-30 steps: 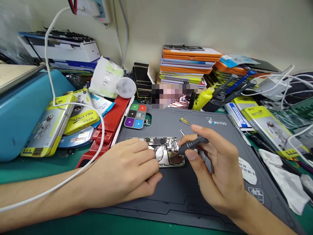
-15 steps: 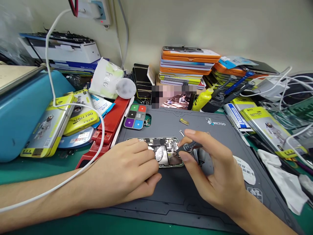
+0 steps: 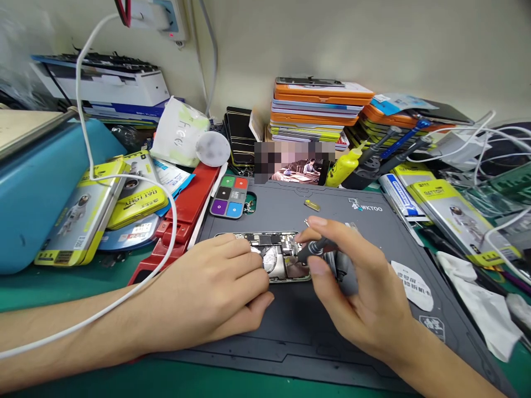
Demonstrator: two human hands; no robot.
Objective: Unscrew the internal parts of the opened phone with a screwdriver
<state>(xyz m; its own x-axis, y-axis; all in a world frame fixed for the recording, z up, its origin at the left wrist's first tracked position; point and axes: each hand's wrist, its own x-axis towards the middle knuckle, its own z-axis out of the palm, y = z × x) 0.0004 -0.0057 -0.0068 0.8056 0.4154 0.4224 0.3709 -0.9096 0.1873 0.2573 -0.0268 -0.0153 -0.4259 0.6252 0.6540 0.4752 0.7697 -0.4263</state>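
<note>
An opened phone [image 3: 277, 255] with its inner boards showing lies on the dark grey repair mat [image 3: 298, 326]. My left hand [image 3: 215, 293] rests on the phone's left half, fingers curled down and pressing it against the mat. My right hand [image 3: 357, 298] pinches a dark screwdriver [image 3: 311, 250] between thumb and fingers, its tip down on the right end of the phone's insides. A small yellow part [image 3: 312, 205] and a loose metal bit [image 3: 307, 222] lie on the mat just beyond the phone.
A coloured screw tray [image 3: 230, 197] sits at the mat's back left, beside a red tool [image 3: 186, 213]. Stacked orange and white boxes [image 3: 319, 108] stand against the wall. Yellow battery packs [image 3: 91, 213] lie left, more [image 3: 452, 213] right. A white cable [image 3: 124, 182] loops over my left forearm.
My right hand has shifted a little to the left with the screwdriver, its handle tilting lower and the tip moving further over the phone. My left hand has stayed put.
</note>
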